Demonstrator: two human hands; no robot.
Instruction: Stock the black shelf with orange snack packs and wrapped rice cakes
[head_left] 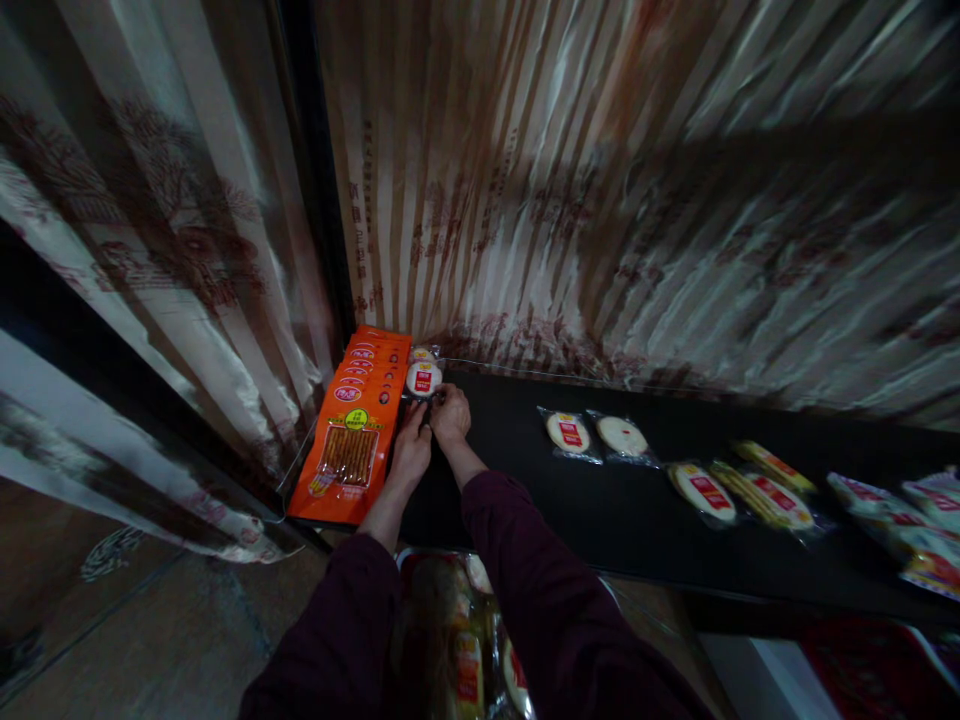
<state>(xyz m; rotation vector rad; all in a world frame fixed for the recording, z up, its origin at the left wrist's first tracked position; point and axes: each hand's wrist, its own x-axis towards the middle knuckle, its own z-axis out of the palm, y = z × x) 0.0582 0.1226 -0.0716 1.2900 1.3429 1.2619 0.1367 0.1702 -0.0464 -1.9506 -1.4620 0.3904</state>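
Observation:
A clear-wrapped round white rice cracker packet (424, 380) with a red label lies at the left end of the black shelf, with another partly visible behind it. My left hand (412, 445) is closed at its near edge, thumb and fingers together. Beside it, my right hand (451, 414) is curled, its fingertips pinching at the same edge; the exact grip is partly hidden. Immediately left of my hands, a row of overlapping orange snack bags (349, 440) with a window showing brown sticks runs along the shelf end.
Along the black shelf (495, 430) to the right lie more cracker packets (568, 433), yellow-wrapped snacks (776, 465) and several colourful bags (900, 520). Below my arms stands a tray (405, 565) of wrapped snacks. Printed curtains (480, 200) hang behind and at left.

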